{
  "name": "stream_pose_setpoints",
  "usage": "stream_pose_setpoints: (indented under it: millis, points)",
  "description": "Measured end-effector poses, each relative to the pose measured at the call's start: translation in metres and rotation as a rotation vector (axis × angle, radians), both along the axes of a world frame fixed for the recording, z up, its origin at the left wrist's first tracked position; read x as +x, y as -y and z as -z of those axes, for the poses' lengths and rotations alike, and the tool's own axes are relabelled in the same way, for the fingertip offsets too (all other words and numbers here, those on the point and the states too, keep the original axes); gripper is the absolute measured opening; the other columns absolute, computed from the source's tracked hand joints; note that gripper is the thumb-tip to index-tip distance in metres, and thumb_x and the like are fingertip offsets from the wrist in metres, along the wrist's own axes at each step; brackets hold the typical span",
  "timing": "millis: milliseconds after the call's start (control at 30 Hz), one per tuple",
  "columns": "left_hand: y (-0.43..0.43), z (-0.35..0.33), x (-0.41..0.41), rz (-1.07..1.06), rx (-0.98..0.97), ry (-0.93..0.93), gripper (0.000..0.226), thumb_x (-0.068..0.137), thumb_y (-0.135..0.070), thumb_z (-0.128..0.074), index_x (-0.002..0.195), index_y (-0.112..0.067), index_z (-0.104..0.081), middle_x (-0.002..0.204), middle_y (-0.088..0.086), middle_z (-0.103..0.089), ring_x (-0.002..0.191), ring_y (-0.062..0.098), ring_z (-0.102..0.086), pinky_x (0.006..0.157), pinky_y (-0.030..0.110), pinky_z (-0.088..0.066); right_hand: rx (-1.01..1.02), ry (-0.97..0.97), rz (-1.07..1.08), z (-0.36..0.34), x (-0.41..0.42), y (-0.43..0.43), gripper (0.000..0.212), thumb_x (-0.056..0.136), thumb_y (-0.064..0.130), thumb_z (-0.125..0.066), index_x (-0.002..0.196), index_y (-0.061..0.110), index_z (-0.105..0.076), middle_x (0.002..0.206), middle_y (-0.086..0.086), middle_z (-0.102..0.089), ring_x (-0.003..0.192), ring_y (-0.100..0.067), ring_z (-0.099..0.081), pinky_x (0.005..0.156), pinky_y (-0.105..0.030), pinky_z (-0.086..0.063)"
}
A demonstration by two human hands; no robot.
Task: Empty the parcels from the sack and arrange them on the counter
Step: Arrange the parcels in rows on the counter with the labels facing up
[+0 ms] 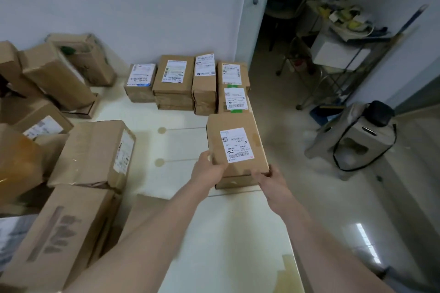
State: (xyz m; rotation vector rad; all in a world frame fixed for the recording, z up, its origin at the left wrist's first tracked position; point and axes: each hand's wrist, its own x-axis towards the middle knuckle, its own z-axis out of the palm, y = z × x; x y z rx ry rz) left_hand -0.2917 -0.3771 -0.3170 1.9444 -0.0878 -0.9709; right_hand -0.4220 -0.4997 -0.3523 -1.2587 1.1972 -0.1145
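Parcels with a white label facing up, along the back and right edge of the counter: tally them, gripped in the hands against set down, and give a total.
Held parcel, gripped by left hand and right hand: 1
Set-down parcels: 5
Total: 6

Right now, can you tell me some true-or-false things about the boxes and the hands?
1. The left hand and the right hand both hold the labelled parcel. True.
2. Nothing is under that parcel. False: a lower box on the counter lies beneath it.
3. The back row of parcels has its labels facing up. True.
4. The grey sack sits among the parcels. False: it stands on the floor, off to the right.
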Motion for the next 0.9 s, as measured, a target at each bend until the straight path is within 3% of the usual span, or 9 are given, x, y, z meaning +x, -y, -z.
stream_pose_setpoints:
  millis: [67,133,233,467,567,667,767,833,900]
  points:
    - [-0.009,-0.001,0.014,-0.052,0.109,0.215,0.072,0.086,-0.040,-0.066,0.148,-0.024,-0.032,0.144,0.006,-0.043,0.131,0.026,-0.043,0.101,0.037,-0.042,0.058,-0.053,0.007,-0.005,-0.002,-0.003,0.041,0.079,0.017,-0.078,0.109,0.013,-0.051,0.106,-0.005,-0.064,0.105,-0.017,-0.060,0.102,-0.041,-0.048]
    - [-0.026,-0.004,0.032,-0.107,0.210,0.421,0.069,0.086,-0.037,-0.066,0.146,-0.021,-0.035,0.144,0.012,-0.041,0.134,0.031,-0.036,0.107,0.042,-0.037,0.187,-0.163,0.002,-0.004,-0.005,-0.013,0.035,0.081,0.002,-0.075,0.099,0.009,-0.046,0.086,-0.006,-0.050,0.084,-0.021,-0.057,0.080,-0.039,-0.057]
    - [-0.058,-0.008,0.063,-0.183,0.387,0.563,0.075,0.084,-0.037,-0.068,0.147,-0.019,-0.032,0.148,0.016,-0.031,0.139,0.035,-0.023,0.112,0.044,-0.024,0.362,-0.313,-0.145,0.002,-0.001,-0.043,0.018,0.085,0.002,-0.069,0.092,0.005,-0.053,0.071,-0.010,-0.047,0.056,-0.022,-0.051,0.051,-0.029,-0.050]
    - [-0.160,-0.002,0.139,-0.127,0.949,0.399,0.118,0.067,-0.061,-0.077,0.150,-0.010,-0.011,0.158,0.027,-0.002,0.146,0.043,-0.001,0.117,0.055,-0.005,0.297,-0.061,-0.302,-0.007,0.094,-0.118,0.011,0.095,0.022,-0.061,0.087,0.013,-0.060,0.091,-0.005,-0.060,0.074,-0.019,-0.060,0.070,-0.031,-0.055]
    - [-0.193,-0.002,0.159,-0.024,1.009,0.331,0.130,0.055,-0.069,-0.079,0.150,-0.015,-0.008,0.153,0.028,-0.013,0.143,0.042,-0.014,0.116,0.049,-0.015,0.266,-0.005,-0.334,-0.012,0.130,-0.140,0.010,0.095,0.025,-0.061,0.090,0.017,-0.060,0.103,-0.007,-0.060,0.085,-0.020,-0.061,0.076,-0.032,-0.055]
    - [-0.197,-0.005,0.170,-0.009,0.873,0.376,0.124,0.048,-0.066,-0.083,0.146,-0.027,-0.017,0.139,0.025,-0.034,0.129,0.041,-0.035,0.109,0.047,-0.031,0.255,0.023,-0.345,-0.011,0.156,-0.166,0.019,0.095,0.036,-0.060,0.102,0.018,-0.060,0.116,-0.005,-0.060,0.096,-0.018,-0.062,0.082,-0.033,-0.056]
    - [-0.191,-0.006,0.181,-0.081,0.314,0.152,0.114,0.046,-0.064,-0.085,0.141,-0.036,-0.029,0.134,0.007,-0.052,0.118,0.028,-0.055,0.099,0.044,-0.046,0.234,0.099,-0.293,-0.020,0.187,-0.185,0.047,0.089,0.052,-0.061,0.125,0.025,-0.049,0.127,0.002,-0.056,0.111,-0.018,-0.061,0.081,-0.039,-0.060]
    - [-0.184,-0.008,0.179,-0.093,-0.021,-0.080,0.079,0.066,-0.049,-0.084,0.130,-0.035,-0.040,0.121,-0.002,-0.065,0.102,0.017,-0.066,0.086,0.035,-0.054,0.196,0.167,-0.191,-0.034,0.204,-0.185,0.038,0.091,0.049,-0.060,0.119,0.027,-0.047,0.118,0.005,-0.059,0.108,-0.021,-0.062,0.078,-0.046,-0.060]
    - [-0.177,-0.008,0.175,-0.074,-0.117,-0.191,0.046,0.085,-0.040,-0.069,0.126,-0.039,-0.049,0.110,-0.005,-0.067,0.097,0.016,-0.064,0.082,0.038,-0.054,-0.005,0.126,-0.167,-0.042,0.214,-0.176,0.033,0.096,0.042,-0.055,0.122,0.026,-0.045,0.109,0.009,-0.059,0.097,-0.017,-0.062,0.080,-0.047,-0.059]
